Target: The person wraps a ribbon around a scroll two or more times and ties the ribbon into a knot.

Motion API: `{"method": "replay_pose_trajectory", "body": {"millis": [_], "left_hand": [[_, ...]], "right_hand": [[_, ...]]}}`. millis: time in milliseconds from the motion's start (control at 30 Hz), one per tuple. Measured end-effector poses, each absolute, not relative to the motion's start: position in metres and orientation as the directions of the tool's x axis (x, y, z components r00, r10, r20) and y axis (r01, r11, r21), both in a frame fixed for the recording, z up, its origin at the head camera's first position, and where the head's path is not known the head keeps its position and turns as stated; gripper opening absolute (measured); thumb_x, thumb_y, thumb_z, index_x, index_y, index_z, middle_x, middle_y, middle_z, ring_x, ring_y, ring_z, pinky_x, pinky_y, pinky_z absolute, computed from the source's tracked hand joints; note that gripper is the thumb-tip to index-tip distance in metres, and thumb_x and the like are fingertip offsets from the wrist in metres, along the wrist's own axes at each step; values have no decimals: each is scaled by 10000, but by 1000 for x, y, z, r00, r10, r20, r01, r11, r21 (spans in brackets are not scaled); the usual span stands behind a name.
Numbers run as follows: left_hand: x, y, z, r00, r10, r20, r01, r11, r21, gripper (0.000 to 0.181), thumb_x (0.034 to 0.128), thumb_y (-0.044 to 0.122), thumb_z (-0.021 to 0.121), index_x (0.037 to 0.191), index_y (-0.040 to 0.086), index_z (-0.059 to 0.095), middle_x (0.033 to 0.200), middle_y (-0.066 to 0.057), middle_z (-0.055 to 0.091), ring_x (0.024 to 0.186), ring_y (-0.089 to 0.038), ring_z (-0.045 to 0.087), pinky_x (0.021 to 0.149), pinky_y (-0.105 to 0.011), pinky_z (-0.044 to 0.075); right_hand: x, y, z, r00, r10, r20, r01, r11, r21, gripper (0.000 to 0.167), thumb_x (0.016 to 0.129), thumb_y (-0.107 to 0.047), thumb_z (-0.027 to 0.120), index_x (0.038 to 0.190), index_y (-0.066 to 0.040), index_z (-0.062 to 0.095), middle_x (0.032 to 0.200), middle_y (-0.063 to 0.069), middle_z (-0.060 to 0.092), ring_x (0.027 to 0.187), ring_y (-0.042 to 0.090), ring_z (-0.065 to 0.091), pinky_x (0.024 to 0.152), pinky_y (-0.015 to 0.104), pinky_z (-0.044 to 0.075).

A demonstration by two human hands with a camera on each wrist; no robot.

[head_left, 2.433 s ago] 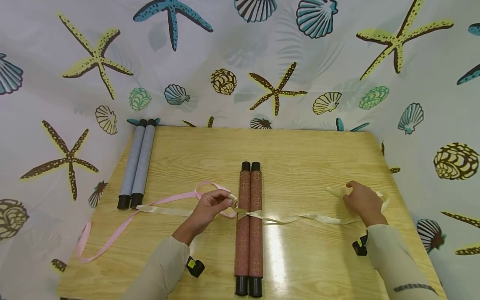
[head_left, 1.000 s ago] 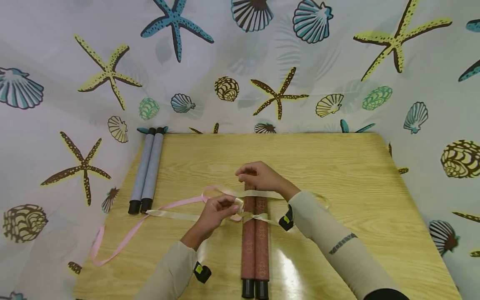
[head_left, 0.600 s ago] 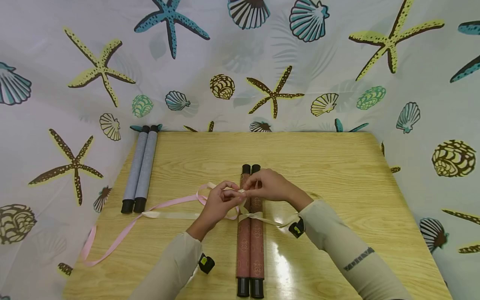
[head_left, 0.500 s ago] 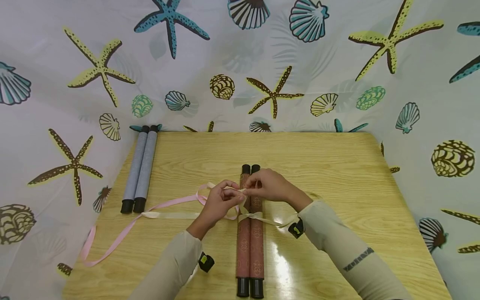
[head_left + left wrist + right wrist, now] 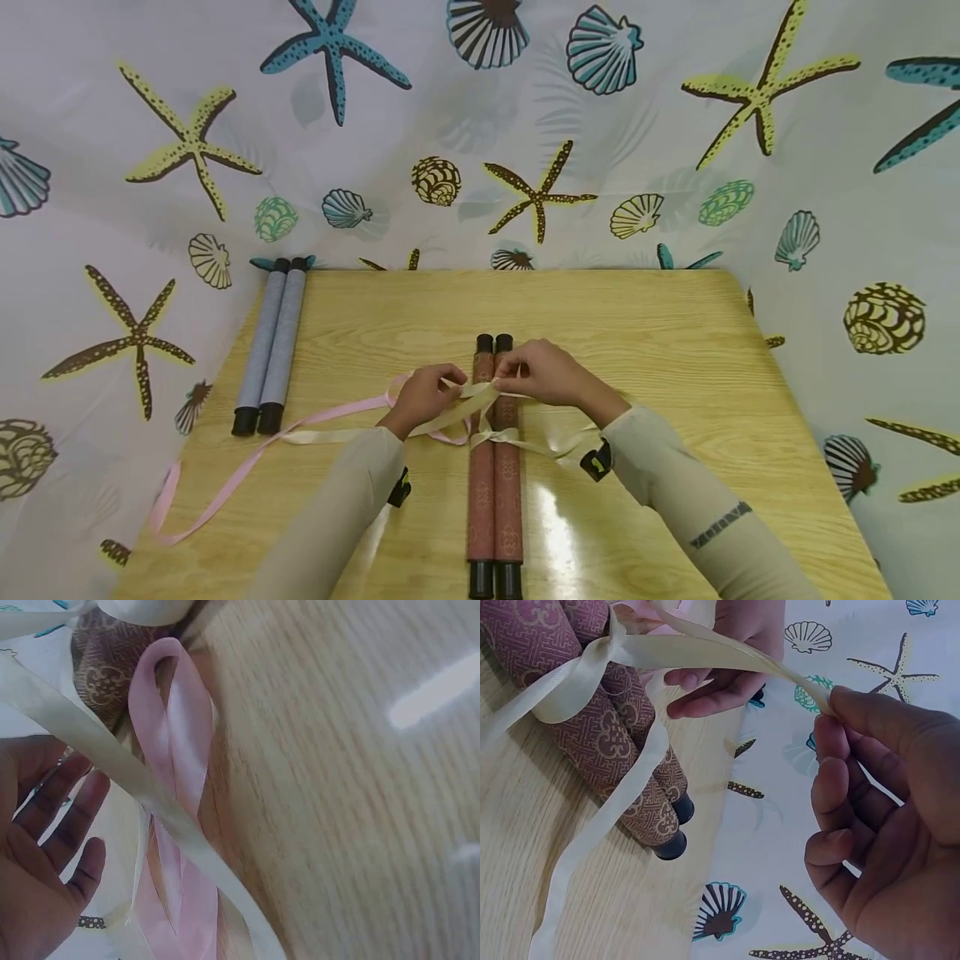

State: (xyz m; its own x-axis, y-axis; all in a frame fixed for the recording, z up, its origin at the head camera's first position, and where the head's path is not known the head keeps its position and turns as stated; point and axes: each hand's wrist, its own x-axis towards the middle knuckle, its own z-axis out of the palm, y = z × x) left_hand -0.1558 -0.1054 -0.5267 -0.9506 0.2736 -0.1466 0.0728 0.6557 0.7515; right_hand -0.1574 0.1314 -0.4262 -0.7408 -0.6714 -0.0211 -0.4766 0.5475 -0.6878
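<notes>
Two red patterned rolls with black ends (image 5: 482, 500) lie side by side, and a cream ribbon (image 5: 504, 435) is wrapped and crossed around their middle. In the right wrist view my right hand (image 5: 900, 795) pinches the cream ribbon (image 5: 705, 654) between thumb and forefinger, drawn up from the knot. Left of the rolls, my left hand (image 5: 426, 398) is beside the raised ribbon. Its fingers are spread apart in the left wrist view, where the hand (image 5: 37, 847) holds nothing visible and the ribbon (image 5: 150, 787) passes by its fingertips. A looped pink ribbon (image 5: 191, 742) lies below.
Two blue-grey rolls with black ends (image 5: 262, 350) lie at the table's back left. The pink ribbon (image 5: 225, 492) trails over the left part of the wooden table (image 5: 637, 317). A cloth with starfish and shells (image 5: 465, 108) hangs around the back and sides.
My right hand came from the far right to above the rolls and took the cream ribbon near my left hand. My left hand has let go and moved slightly left.
</notes>
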Motion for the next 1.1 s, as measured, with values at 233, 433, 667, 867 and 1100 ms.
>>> {"method": "replay_pose_trajectory", "body": {"millis": [233, 433, 667, 867, 1100], "left_hand": [[-162, -101, -530, -932, 310, -187, 99, 715, 692, 202, 941, 206, 688, 1105, 90, 705, 1119, -100, 743, 987, -265, 710, 869, -432, 553], [-160, -102, -531, -937, 297, -181, 94, 715, 692, 177, 938, 160, 682, 1092, 75, 698, 1006, -88, 740, 875, -220, 693, 801, -407, 546], [-157, -112, -525, -950, 252, -183, 32, 665, 746, 213, 931, 109, 614, 1127, 56, 679, 905, -84, 719, 732, -207, 657, 674, -315, 498], [-149, -136, -502, -956, 192, -221, -95, 509, 855, 291, 944, 119, 545, 1212, 43, 627, 792, -71, 614, 617, -189, 490, 654, -297, 424], [-127, -161, -466, -950, 130, -282, -213, 389, 896, 303, 943, 113, 511, 1222, 33, 598, 693, 42, 529, 610, -119, 484, 613, -279, 434]], "right_hand": [[-156, 133, -430, -763, -646, -19, -453, 556, -697, 114, 912, -236, 734, 830, -161, 761, 771, -1, 723, 526, 67, 442, 521, 207, 365], [-157, 133, -431, -769, -639, -16, -449, 558, -698, 121, 906, -237, 740, 822, -151, 750, 763, 6, 720, 489, 55, 401, 489, 208, 339], [-159, 133, -434, -772, -635, -32, -435, 565, -701, 120, 917, -231, 729, 829, -150, 745, 771, 0, 721, 510, 54, 437, 502, 214, 372], [-162, 135, -434, -778, -628, -30, -448, 587, -674, 130, 927, -239, 714, 835, -152, 743, 795, -5, 725, 537, 56, 459, 539, 216, 395], [-165, 138, -432, -783, -620, -51, -431, 600, -673, 144, 929, -228, 710, 818, -140, 732, 780, 4, 712, 521, 74, 382, 516, 220, 328]]}}
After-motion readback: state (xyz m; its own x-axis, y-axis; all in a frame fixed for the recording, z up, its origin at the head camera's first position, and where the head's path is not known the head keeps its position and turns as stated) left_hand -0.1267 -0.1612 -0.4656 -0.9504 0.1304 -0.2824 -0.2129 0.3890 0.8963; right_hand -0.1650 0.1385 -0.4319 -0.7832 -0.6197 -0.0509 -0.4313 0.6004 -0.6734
